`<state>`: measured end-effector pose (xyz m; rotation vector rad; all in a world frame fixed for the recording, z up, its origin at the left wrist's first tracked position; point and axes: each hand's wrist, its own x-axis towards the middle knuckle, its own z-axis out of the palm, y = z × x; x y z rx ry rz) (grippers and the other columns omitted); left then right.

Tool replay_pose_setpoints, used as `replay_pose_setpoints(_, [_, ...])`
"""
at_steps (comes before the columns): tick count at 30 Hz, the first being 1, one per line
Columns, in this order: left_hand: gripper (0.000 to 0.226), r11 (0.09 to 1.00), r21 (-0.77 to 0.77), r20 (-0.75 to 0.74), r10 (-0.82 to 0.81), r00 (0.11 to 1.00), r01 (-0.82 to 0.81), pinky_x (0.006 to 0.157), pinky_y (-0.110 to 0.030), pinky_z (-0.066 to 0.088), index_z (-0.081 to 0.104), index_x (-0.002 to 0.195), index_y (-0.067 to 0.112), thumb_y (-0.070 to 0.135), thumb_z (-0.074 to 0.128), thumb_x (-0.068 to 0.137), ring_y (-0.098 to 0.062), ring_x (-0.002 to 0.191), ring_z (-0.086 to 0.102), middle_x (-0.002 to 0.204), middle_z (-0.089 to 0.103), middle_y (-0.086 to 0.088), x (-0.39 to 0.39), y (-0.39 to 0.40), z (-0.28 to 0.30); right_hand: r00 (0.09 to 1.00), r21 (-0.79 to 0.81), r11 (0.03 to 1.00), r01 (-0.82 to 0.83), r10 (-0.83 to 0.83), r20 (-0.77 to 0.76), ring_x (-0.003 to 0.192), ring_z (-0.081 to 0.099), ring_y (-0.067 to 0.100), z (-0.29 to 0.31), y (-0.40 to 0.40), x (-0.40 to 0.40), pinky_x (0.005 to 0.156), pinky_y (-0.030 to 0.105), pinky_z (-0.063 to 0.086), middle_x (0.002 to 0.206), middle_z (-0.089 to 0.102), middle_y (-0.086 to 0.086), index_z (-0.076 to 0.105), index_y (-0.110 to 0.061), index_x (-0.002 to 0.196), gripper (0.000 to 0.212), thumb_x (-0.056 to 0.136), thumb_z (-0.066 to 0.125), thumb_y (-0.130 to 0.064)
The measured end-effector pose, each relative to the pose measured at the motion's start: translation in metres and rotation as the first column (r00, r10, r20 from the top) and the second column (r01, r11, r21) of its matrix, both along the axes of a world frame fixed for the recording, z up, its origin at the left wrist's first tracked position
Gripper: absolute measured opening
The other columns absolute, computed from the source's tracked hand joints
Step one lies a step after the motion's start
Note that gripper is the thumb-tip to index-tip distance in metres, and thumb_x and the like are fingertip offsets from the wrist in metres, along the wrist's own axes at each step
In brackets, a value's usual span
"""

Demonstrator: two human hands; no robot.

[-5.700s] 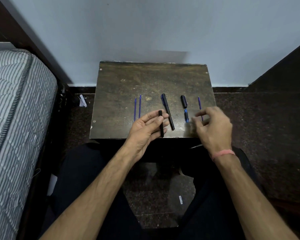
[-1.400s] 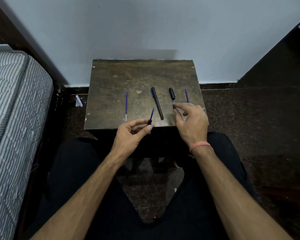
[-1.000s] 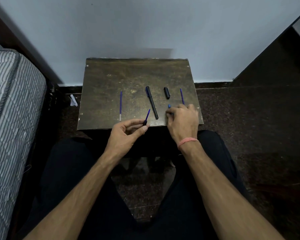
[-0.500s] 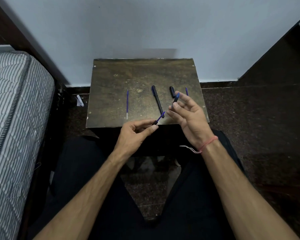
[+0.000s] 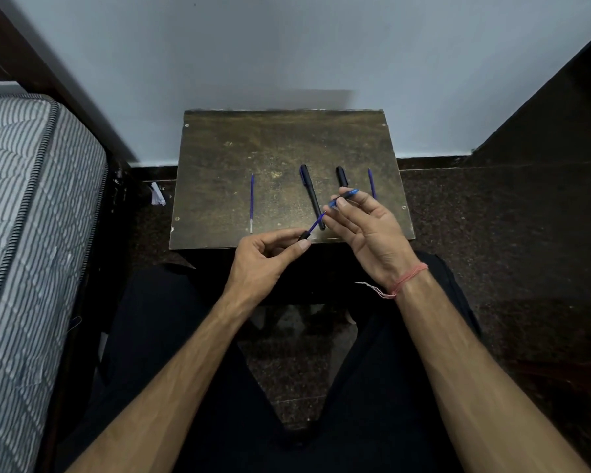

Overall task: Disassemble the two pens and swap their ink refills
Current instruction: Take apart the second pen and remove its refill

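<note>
Left hand (image 5: 265, 256) pinches a barrel (image 5: 303, 236) – its refill (image 5: 316, 222) angling up-right toward the blue grip section (image 5: 346, 196) the right hand (image 5: 365, 227) grasps.

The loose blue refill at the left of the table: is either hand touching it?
No. The loose blue refill lies alone on the table, apart from both hands.

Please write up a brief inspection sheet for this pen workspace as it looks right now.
Surface: small dark table, worn and scuffed.
Job's things: loose blue refill, capped black pen, black cap, another refill lie on it.
Clutter: white scrap on the floor.
Hands: left hand pinches a black barrel with a refill protruding; right hand pinches a blue tip piece.
Cables: nothing seen.
Surroundings: striped mattress, pale wall.
</note>
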<state>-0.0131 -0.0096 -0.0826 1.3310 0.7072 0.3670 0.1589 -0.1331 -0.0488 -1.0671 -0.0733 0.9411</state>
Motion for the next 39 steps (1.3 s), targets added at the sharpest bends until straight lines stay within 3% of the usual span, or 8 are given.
replay_pose_setpoints(4, [0.022,1.0,-0.023,0.001,0.012,1.0,-0.012,0.095,-0.023,0.065,0.089,0.118,0.026,0.024,0.091,0.096,-0.029,0.11,0.084,0.107,0.089,-0.004,-0.001,0.002,0.0,1.0,-0.016,1.0,-0.014,0.015,0.016,0.102,0.08,0.023,-0.001,0.001,-0.001,0.094,0.034,0.066,0.109,0.077,0.011,0.071,-0.006,0.121,0.018,0.104,0.069,0.001])
replay_pose_setpoints(10, [0.022,1.0,0.004,-0.012,0.022,1.0,-0.022,0.099,-0.036,0.065,0.09,0.117,0.025,0.021,0.091,0.096,-0.032,0.109,0.084,0.104,0.089,-0.004,0.0,0.001,-0.005,0.993,-0.046,0.998,-0.043,0.048,0.107,0.104,0.078,0.022,-0.006,0.002,-0.002,0.094,0.033,0.066,0.11,0.079,0.01,0.075,-0.008,0.117,0.019,0.101,0.073,0.002])
replay_pose_setpoints(18, [0.021,0.999,0.04,0.017,-0.003,1.0,0.003,0.093,-0.024,0.063,0.089,0.118,0.025,0.022,0.089,0.097,-0.018,0.103,0.086,0.105,0.09,-0.002,-0.003,0.004,-0.011,0.976,-0.135,0.983,-0.125,0.147,0.162,0.098,0.079,0.018,-0.007,0.001,-0.004,0.086,0.029,0.066,0.117,0.08,0.013,0.08,-0.012,0.118,0.019,0.101,0.076,-0.006])
replay_pose_setpoints(23, [0.023,0.999,0.031,0.012,0.01,1.0,-0.011,0.103,-0.036,0.064,0.088,0.121,0.023,0.024,0.087,0.098,-0.024,0.109,0.085,0.107,0.09,-0.004,-0.003,0.006,-0.015,0.979,-0.131,0.983,-0.131,0.149,0.139,0.092,0.081,0.018,-0.006,0.004,-0.006,0.081,0.028,0.066,0.116,0.079,0.014,0.078,-0.01,0.122,0.02,0.103,0.074,-0.005])
replay_pose_setpoints(27, [0.02,0.996,0.085,0.016,-0.021,1.0,0.019,0.084,-0.014,0.058,0.086,0.125,0.021,0.019,0.078,0.106,0.001,0.094,0.081,0.104,0.09,0.003,-0.004,0.007,-0.013,0.971,-0.129,0.977,-0.167,0.186,0.148,0.091,0.081,0.016,-0.009,0.004,-0.006,0.082,0.028,0.066,0.115,0.081,0.01,0.077,-0.009,0.124,0.022,0.103,0.072,-0.004])
replay_pose_setpoints(29, [0.019,0.994,0.105,0.015,-0.033,0.999,0.031,0.078,-0.011,0.056,0.086,0.124,0.02,0.016,0.077,0.107,0.006,0.087,0.078,0.1,0.089,0.007,-0.003,0.006,-0.011,0.95,-0.156,0.963,-0.219,0.247,0.191,0.091,0.08,0.016,-0.011,0.005,-0.009,0.084,0.029,0.066,0.112,0.081,0.008,0.078,-0.011,0.123,0.022,0.103,0.073,-0.005])
replay_pose_setpoints(35, [0.018,0.996,0.084,0.012,-0.011,1.0,0.01,0.085,-0.015,0.06,0.085,0.119,0.017,0.009,0.081,0.103,-0.004,0.097,0.084,0.104,0.09,0.003,-0.003,0.006,-0.011,0.914,-0.262,0.936,-0.236,0.305,0.267,0.092,0.078,0.019,-0.016,0.008,-0.016,0.07,0.018,0.059,0.103,0.083,0.009,0.083,-0.021,0.111,0.013,0.099,0.081,-0.016])
replay_pose_setpoints(39, [0.02,0.997,0.075,0.029,0.008,1.0,-0.01,0.094,-0.021,0.062,0.087,0.118,0.026,0.015,0.083,0.102,-0.012,0.106,0.085,0.109,0.09,0.002,-0.008,0.007,-0.006,0.895,-0.317,0.923,-0.217,0.318,0.313,0.083,0.074,0.012,-0.019,0.011,-0.019,0.067,0.018,0.057,0.094,0.081,0.008,0.079,-0.014,0.108,0.014,0.097,0.085,-0.02])
